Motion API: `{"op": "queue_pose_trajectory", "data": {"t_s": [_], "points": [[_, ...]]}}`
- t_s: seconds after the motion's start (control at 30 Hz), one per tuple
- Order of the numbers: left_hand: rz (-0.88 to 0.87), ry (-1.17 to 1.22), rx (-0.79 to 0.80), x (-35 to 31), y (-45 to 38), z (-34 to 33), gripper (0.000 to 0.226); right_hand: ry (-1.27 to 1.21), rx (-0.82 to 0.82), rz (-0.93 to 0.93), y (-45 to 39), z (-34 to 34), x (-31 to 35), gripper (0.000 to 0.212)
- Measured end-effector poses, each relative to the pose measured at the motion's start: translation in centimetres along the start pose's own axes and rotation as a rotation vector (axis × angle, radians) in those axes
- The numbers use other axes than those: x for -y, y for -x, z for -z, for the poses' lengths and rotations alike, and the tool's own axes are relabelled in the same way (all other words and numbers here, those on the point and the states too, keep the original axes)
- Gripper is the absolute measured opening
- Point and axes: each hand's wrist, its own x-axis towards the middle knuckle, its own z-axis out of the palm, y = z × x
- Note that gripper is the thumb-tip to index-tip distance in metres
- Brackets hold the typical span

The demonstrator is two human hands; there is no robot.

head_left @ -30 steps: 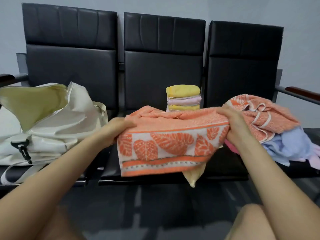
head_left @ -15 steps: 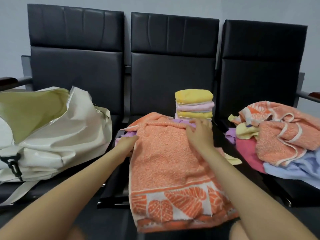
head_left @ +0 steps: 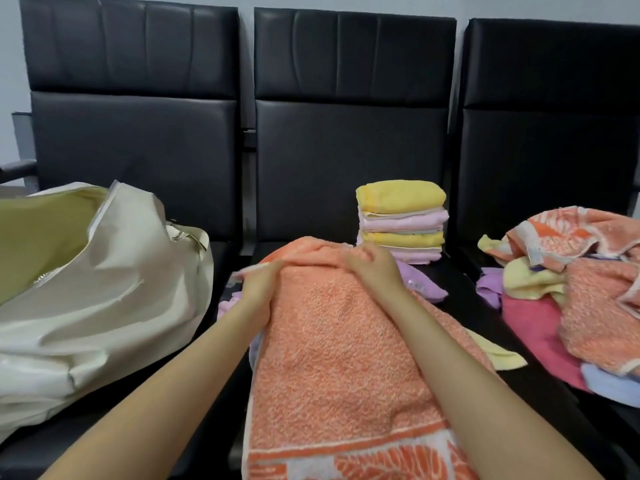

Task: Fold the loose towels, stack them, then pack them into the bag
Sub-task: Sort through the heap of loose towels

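Note:
An orange towel (head_left: 341, 355) with a leaf border lies spread along the middle seat and hangs over its front edge. My left hand (head_left: 259, 289) grips its far left edge, and my right hand (head_left: 372, 268) pinches its far edge near the middle. Behind them stands a stack of folded yellow and pink towels (head_left: 401, 221). A pile of loose towels (head_left: 575, 292) in orange, yellow, pink, purple and blue covers the right seat. An open cream bag (head_left: 104, 292) sits on the left seat. Purple and yellow towels peek out from under the orange one.
Three black padded seats (head_left: 349, 133) in a row stand against a pale wall. A grey armrest (head_left: 17, 168) sticks out at the far left.
The orange towel went from being held up by both hands to lying spread on the middle seat. Both hands moved to its far edge, and the view came closer.

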Motion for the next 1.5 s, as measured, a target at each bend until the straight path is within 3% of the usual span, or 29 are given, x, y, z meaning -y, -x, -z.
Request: {"op": "queue_pose_trajectory", "data": {"t_s": [0.07,0.13,0.23,0.3,0.37,0.47,0.5,0.57,0.63,0.7,0.8,0.87,0.93,1.1,1.2,1.23,1.3,1.4,1.5], "points": [[-0.056,0.078,-0.005,-0.4,0.0,0.8,0.03,-0.488,-0.148,-0.133,-0.1,1.7,0.5,0.014],[-0.095,0.246,-0.04,-0.9,0.3,1.8,0.025,-0.782,-0.315,-0.202,0.1,4.6,0.7,0.013],[-0.14,0.464,-0.04,-1.6,0.7,2.7,0.015,-0.835,-0.514,-0.202,1.3,8.2,-0.3,0.014],[-0.158,0.528,0.066,-1.6,1.3,2.4,0.02,-0.804,-0.541,-0.228,2.5,8.6,-1.0,0.008],[-0.127,0.549,0.194,-1.5,1.8,2.0,0.015,-0.828,-0.503,-0.315,2.8,8.5,-1.6,0.007],[-0.065,0.482,0.291,-1.8,2.6,1.6,0.031,-0.635,-0.411,-0.423,2.5,8.3,-2.0,0.011],[-0.069,0.353,0.27,-2.0,2.9,1.5,0.031,-0.467,-0.342,-0.423,2.6,8.2,-2.0,0.016],[-0.118,-0.127,0.2,-1.5,2.7,1.6,0.027,-0.064,-0.144,-0.344,3.4,7.7,-2.1,0.03],[-0.168,-0.52,0.215,-0.3,2.2,1.7,0.039,0.247,0.007,-0.249,4.1,7.0,-1.8,0.046],[-0.205,-0.636,0.25,0.3,2.3,1.6,0.054,0.381,0.124,-0.237,4.1,6.4,-1.1,0.052],[-0.277,-0.618,0.195,-0.1,2.8,0.8,0.055,0.418,0.244,-0.186,3.6,5.1,-1.0,0.061],[-0.306,-0.573,0.226,-0.4,2.9,0.1,0.055,0.389,0.249,-0.154,3.5,4.3,-1.1,0.066],[-0.237,-0.495,0.319,-0.4,2.8,-0.7,0.049,0.159,0.236,-0.222,3.5,3.6,-1.1,0.069],[-0.009,0.007,0.309,-0.6,1.9,-1.1,0.039,-0.312,0.167,-0.459,1.6,4.2,-0.8,0.053],[-0.13,0.225,0.342,-1.0,1.2,-0.6,0.037,-0.565,0.282,-0.504,1.6,4.3,-1.4,0.017],[-0.191,0.277,0.309,-1.1,1.0,-0.3,0.031,-0.649,0.221,-0.462,1.5,4.2,-1.5,0.006],[-0.296,0.371,0.172,-1.6,0.8,0.3,0.005,-0.757,-0.012,-0.381,1.2,4.4,-1.6,0.014],[-0.408,0.383,0.01,-2.2,0.3,1.1,0.031,-0.84,-0.326,-0.249,0.3,6.2,-1.5,0.021],[-0.475,0.031,-0.035,-1.2,-0.1,1.4,0.041,-0.508,-0.475,-0.225,0.0,7.5,-3.6,0.021]]}}
